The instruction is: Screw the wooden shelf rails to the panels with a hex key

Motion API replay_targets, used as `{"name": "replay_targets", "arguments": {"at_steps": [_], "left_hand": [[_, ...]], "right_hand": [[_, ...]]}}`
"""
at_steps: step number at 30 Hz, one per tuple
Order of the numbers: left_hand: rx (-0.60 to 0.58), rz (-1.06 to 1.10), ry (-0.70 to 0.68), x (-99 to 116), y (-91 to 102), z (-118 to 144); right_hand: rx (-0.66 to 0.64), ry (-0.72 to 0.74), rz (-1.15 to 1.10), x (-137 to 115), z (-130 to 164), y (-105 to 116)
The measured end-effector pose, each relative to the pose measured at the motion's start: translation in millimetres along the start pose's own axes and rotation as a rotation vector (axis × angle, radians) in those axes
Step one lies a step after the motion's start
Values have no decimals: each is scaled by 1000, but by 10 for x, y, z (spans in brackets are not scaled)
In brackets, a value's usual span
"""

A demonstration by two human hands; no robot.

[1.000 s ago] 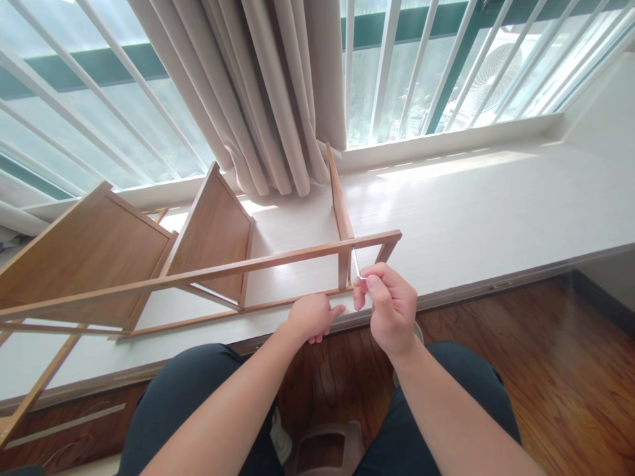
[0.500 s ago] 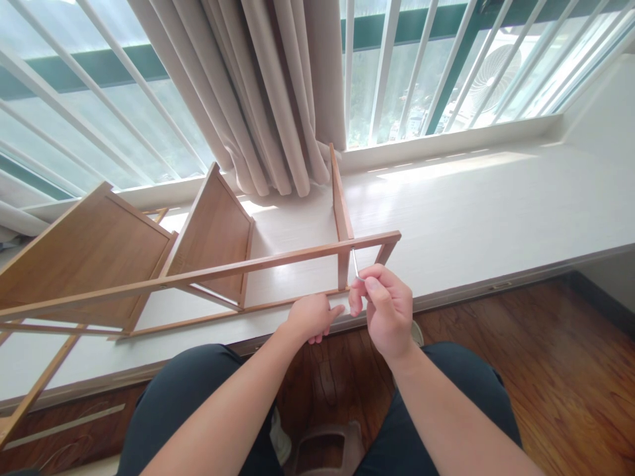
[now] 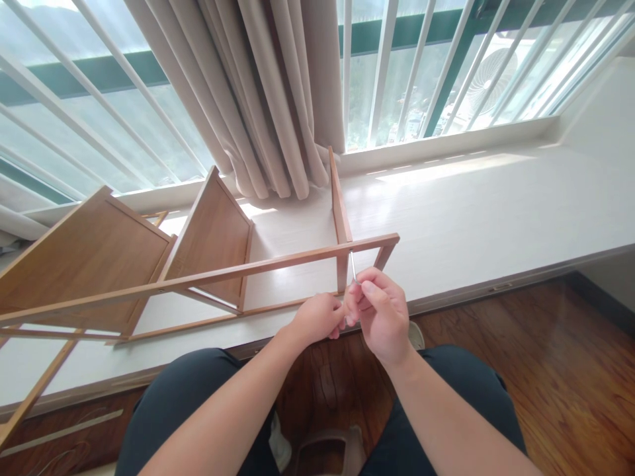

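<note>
My right hand [image 3: 383, 314] pinches a slim metal hex key [image 3: 353, 266] between thumb and fingers. The key's far tip meets the side rail of a brown wooden shelf frame [image 3: 278, 263], where a crosswise board [image 3: 339, 205] joins it. My left hand [image 3: 321, 318] is just left of the right one, its fingertips curled in against the right fingers. Whatever the left fingers grip, if anything, is hidden. The frame lies on its side on a white window ledge, with two wider shelf panels standing up to the left.
The white ledge [image 3: 476, 211] runs under barred windows and a beige curtain [image 3: 278, 99]. Below are my knees [image 3: 183, 403], a plastic stool [image 3: 354, 449] and the dark wooden floor [image 3: 540, 350]. A wooden bar [image 3: 37, 393] angles down at lower left.
My left hand has moved right and up until its fingertips meet my right hand. The right hand has shifted slightly left, with the hex key still at the rail.
</note>
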State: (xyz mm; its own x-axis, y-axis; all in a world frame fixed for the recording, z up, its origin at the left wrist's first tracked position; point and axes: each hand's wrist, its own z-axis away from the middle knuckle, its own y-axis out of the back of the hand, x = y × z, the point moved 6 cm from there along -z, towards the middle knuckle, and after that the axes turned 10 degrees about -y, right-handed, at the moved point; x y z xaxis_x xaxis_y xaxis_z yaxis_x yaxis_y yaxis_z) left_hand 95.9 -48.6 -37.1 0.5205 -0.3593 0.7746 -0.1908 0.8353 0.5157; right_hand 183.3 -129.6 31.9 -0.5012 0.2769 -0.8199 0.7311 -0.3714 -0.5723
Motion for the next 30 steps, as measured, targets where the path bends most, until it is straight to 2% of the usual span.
{"name": "replay_targets", "arguments": {"at_steps": [3,5,7,9,17,22,26,30], "left_hand": [[125,282,-147,355,133,69],[248,445,-217,568,253,138],[374,540,-264,712,352,217],[434,624,-284,781,383,281],[422,967,-240,780,289,361],[413,1043,-212,833,312,382],[388,1101,-210,844,309,357],[361,1134,-218,864,298,311]], "right_hand": [[-16,50,43,-14,33,-7],[-54,99,79,-38,57,-15],[-71,142,130,-61,79,-8],[-59,188,187,-83,97,17],[-18,308,423,-178,120,30],[-15,400,552,-251,145,-4],[100,492,669,-307,176,23],[153,612,733,-357,202,-9]]}}
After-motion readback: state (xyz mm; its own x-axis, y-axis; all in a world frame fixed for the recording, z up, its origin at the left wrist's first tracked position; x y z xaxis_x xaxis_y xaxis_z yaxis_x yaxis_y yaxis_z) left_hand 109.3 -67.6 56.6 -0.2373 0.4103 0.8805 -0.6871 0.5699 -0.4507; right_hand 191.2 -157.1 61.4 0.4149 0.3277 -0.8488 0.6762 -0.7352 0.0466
